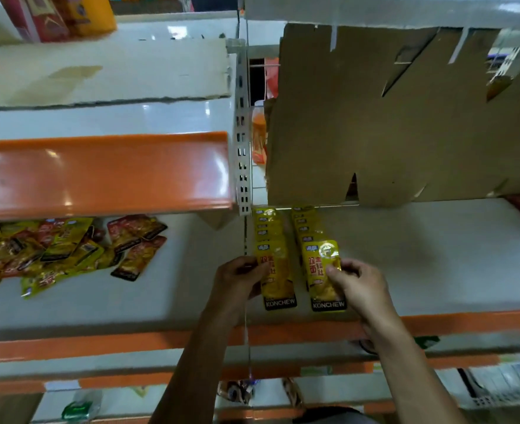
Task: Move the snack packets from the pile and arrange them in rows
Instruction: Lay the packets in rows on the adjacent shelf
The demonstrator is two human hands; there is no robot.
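Note:
Two rows of yellow snack packets lie overlapped on the white shelf [421, 255], running from the back toward the front edge. My left hand [240, 280] grips the left edge of the front packet of the left row [278, 276]. My right hand [359, 286] pinches the right side of the front packet of the right row [321, 270], thumb on its face. A loose pile of yellow and red packets [53, 249] lies on the shelf at the left, under the orange shelf lip.
A brown cardboard sheet [405, 117] stands at the back of the right bay. A perforated white upright [242, 133] divides the bays. An orange-edged shelf [99, 172] overhangs the pile. Lower shelves with other goods show below the orange front strip [466, 322].

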